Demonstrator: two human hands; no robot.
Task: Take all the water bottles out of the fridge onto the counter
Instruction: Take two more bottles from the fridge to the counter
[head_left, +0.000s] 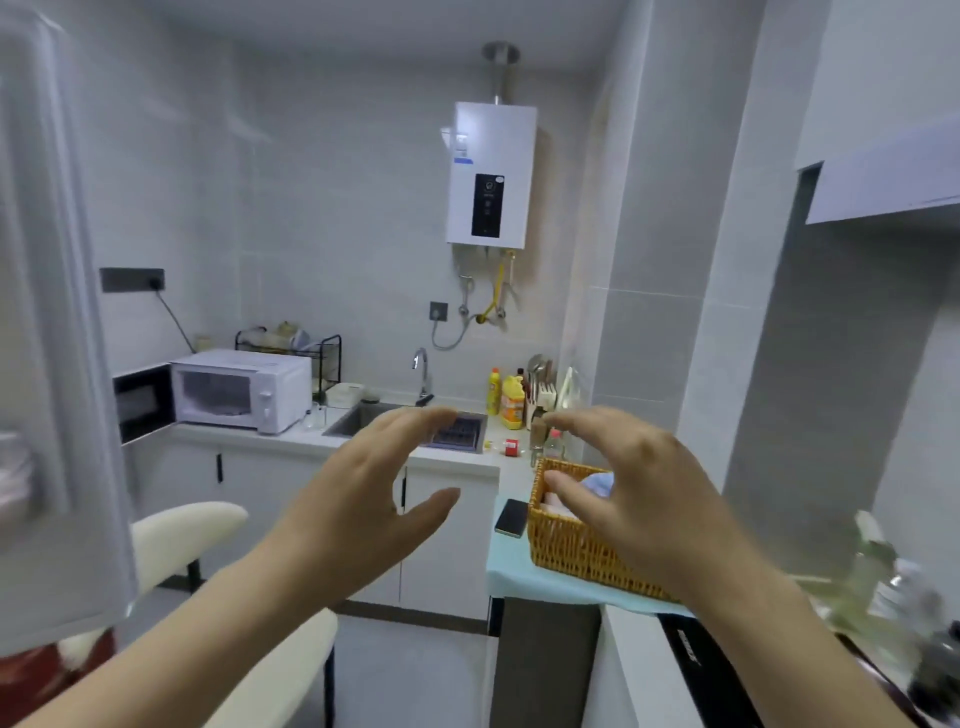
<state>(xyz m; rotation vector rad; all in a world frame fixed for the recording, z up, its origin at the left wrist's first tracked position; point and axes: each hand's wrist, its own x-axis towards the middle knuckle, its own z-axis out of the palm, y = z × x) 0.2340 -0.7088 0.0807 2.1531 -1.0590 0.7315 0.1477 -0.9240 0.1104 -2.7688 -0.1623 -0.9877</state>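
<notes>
Both of my hands are raised in mid-air in front of me and hold nothing. My left hand (374, 488) has its fingers spread and loosely bent, thumb apart. My right hand (634, 483) is held the same way above a wicker basket (571, 551). The open fridge door (57, 364) fills the left edge, blurred, with shelf contents I cannot make out. Blurred clear bottles (883, 577) stand on the counter (639, 670) at the lower right. A small clear bottle (555, 442) stands behind the basket.
A microwave (241, 389), a dish rack and a sink (363, 418) line the far counter, with yellow detergent bottles (511, 400) and a knife block at its right end. A phone (511, 517) lies on a teal cloth. Cream chairs (187, 530) stand below left.
</notes>
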